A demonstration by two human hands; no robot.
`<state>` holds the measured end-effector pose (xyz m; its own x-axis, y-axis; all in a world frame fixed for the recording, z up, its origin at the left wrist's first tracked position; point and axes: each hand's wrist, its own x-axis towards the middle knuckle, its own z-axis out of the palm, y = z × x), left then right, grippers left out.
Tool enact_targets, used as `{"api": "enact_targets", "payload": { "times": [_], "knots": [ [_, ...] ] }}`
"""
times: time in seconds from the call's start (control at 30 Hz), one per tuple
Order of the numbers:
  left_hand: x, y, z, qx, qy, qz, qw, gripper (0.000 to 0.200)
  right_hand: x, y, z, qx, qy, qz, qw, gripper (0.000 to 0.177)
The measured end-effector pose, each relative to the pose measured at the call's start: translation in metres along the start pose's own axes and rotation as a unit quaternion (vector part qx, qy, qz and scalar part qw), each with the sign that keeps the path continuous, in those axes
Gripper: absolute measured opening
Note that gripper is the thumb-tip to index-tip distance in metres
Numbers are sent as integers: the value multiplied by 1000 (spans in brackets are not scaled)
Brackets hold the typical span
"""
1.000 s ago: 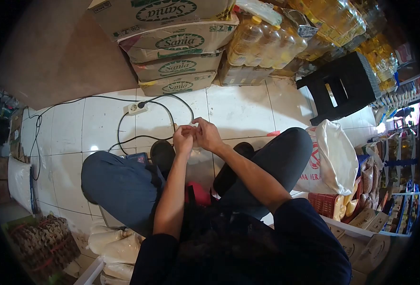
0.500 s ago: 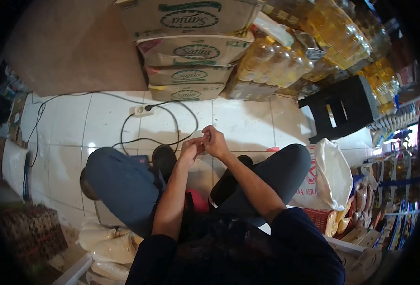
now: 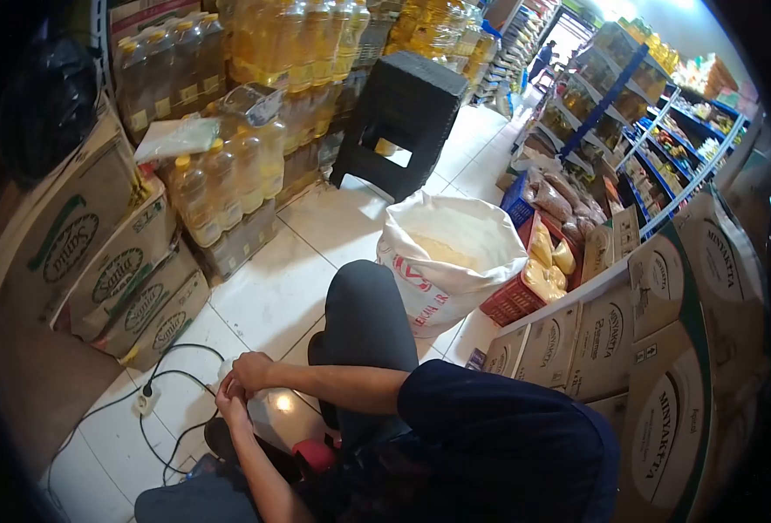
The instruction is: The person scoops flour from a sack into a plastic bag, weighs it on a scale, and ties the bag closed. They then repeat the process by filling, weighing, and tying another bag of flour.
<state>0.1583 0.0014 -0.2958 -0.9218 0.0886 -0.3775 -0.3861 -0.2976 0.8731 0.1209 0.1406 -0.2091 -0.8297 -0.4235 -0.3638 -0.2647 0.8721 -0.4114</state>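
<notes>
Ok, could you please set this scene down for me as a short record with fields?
Grip: left hand and right hand close together; anything between them cannot be made out
Open container: white sack with red print, pale contents inside
Beside it: red basket holding yellowish packs
Seating: black stool
Power: socket block on pale tiles
Stacked goods: Sania cartons; bottles of yellow liquid

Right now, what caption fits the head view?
Left hand and right hand together above tiled floor, Sania cartons and open sack beyond.
</notes>
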Motion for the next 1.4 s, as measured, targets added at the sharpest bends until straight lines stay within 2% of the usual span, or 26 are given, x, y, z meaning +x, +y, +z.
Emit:
{"api": "enact_targets", "payload": {
  "times": [0.1,0.13,0.23,0.33,0.43,0.53,0.67,0.73,0.83,0.93,1.03,1.13,1.23,1.37,1.4],
  "knots": [
    [-13,18,15,-31,-10,-26,999,34,0,-2,2,-7,50,-15,999,25],
    [-17,24,23,-64,-3,-35,997,32,-1,-1,4,27,95,-16,995,21],
    [-25,37,27,-49,-24,-38,998,31,0,-3,4,85,124,6,989,19],
    [-21,34,18,46,-56,-6,997,30,-2,-2,0,76,105,-56,990,22],
    [-24,32,16,90,-66,15,994,26,6,0,4,62,76,-63,993,24],
    [-13,14,9,115,-38,84,989,26,3,-3,0,176,92,7,980,27],
    [-11,9,12,96,-58,111,988,20,-14,-6,-21,137,70,63,986,32],
    [-8,7,12,88,-46,118,988,21,-19,-4,-24,108,40,80,990,34],
    [-18,20,26,45,-1,79,996,23,-9,0,-13,118,40,21,992,34],
    [-17,22,12,91,-14,40,995,27,-6,-1,-9,127,84,24,988,33],
    [-12,15,5,144,-28,63,987,23,-5,-3,-8,115,95,8,989,30],
    [-1,2,-1,274,-7,187,943,17,-7,-4,-7,55,113,-76,989,26],
    [-5,6,5,343,35,196,918,16,-7,-10,2,131,177,-64,973,23],
    [-16,17,19,329,55,258,907,23,-8,-14,-4,144,173,-65,972,26],
    [-16,18,21,326,56,241,912,22,-9,-14,-9,139,174,-56,973,27]
  ]
}}
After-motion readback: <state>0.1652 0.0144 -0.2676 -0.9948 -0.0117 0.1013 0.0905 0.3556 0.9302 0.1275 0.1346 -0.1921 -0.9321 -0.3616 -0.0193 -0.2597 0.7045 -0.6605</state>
